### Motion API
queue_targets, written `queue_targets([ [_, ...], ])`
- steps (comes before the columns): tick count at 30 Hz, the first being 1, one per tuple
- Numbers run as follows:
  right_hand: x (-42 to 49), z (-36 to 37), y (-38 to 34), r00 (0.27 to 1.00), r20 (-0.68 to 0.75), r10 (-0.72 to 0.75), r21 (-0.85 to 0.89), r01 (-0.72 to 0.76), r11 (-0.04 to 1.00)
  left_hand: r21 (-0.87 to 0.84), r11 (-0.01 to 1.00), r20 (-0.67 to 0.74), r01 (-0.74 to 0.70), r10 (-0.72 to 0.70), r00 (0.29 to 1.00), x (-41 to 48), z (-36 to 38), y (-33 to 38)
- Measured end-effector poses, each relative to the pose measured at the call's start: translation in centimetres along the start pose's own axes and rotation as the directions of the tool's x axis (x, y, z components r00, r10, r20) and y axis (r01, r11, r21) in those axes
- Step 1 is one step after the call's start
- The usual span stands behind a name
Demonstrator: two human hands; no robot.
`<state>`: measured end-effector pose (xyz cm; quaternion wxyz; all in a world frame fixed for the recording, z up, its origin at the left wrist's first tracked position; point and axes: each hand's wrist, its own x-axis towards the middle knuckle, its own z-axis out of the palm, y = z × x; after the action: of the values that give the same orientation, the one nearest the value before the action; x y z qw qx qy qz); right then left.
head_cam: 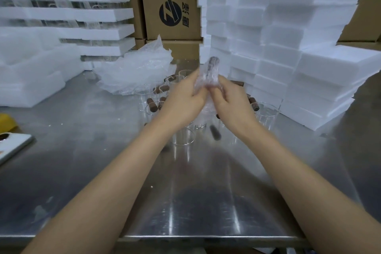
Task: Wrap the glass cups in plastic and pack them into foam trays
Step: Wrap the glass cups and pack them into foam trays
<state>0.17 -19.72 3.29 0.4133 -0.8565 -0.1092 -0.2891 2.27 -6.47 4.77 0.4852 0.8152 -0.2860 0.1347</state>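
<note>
Both hands on one plastic-wrapped cup, held above the worktop.
Grip: left hand (183, 99) and right hand (233, 99) each curl fingers round the wrapped glass cup (211, 76), brown handle up, frame centre, motion-blurred. Bare cups (184, 136) stand on the worktop (103, 150) just under it. Plastic sheets (136, 70) at 11 o'clock, foam trays (309, 68) stacked at 2 o'clock, tray stack with glass between layers (99, 12) at 10 o'clock.

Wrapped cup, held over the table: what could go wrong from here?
1. The left hand and right hand hold the wrapped cup by its slick plastic, seemingly over the bare cups. If it slips, it could break several.
2. The lone cup stands close to the right wrist. A sideways move might knock it over.
</note>
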Motion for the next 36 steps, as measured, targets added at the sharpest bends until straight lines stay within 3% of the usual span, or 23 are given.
queue_targets([
  [3,-0.1,0.0,-0.1,0.999,0.002,-0.046,-0.059,0.046,0.997,0.084,0.996,-0.022,-0.017,0.019,1.0,-0.1,0.2,-0.1],
  [8,-0.5,-0.1,-0.9,0.999,-0.04,-0.037,0.244,0.045,0.969,0.052,0.998,-0.25,0.025,-0.012,0.968,0.2,0.1,-0.2],
  [11,-0.6,0.4,-0.8,0.997,0.044,-0.059,0.196,0.049,0.979,0.066,0.998,-0.32,0.017,0.005,0.947,0.1,0.1,-0.3],
  [20,-0.2,0.0,-0.2,0.995,-0.079,-0.061,0.145,0.072,0.987,0.235,0.953,-0.168,-0.188,0.231,0.958,-0.8,0.6,0.3],
  [27,-0.2,0.0,0.5,0.992,0.022,-0.127,-0.002,0.127,0.992,0.431,0.856,-0.072,-0.287,0.349,0.934,-0.6,0.4,0.3],
  [33,-0.1,-0.3,-0.3,0.989,-0.097,-0.116,0.033,0.119,0.992,0.279,0.946,-0.077,-0.164,0.192,0.978,-0.5,-0.2,0.7],
  [36,-0.5,-0.3,-0.4,0.987,-0.085,-0.134,-0.009,0.134,0.991,0.37,0.923,0.029,-0.109,0.106,0.994,-0.2,-0.4,0.5],
])
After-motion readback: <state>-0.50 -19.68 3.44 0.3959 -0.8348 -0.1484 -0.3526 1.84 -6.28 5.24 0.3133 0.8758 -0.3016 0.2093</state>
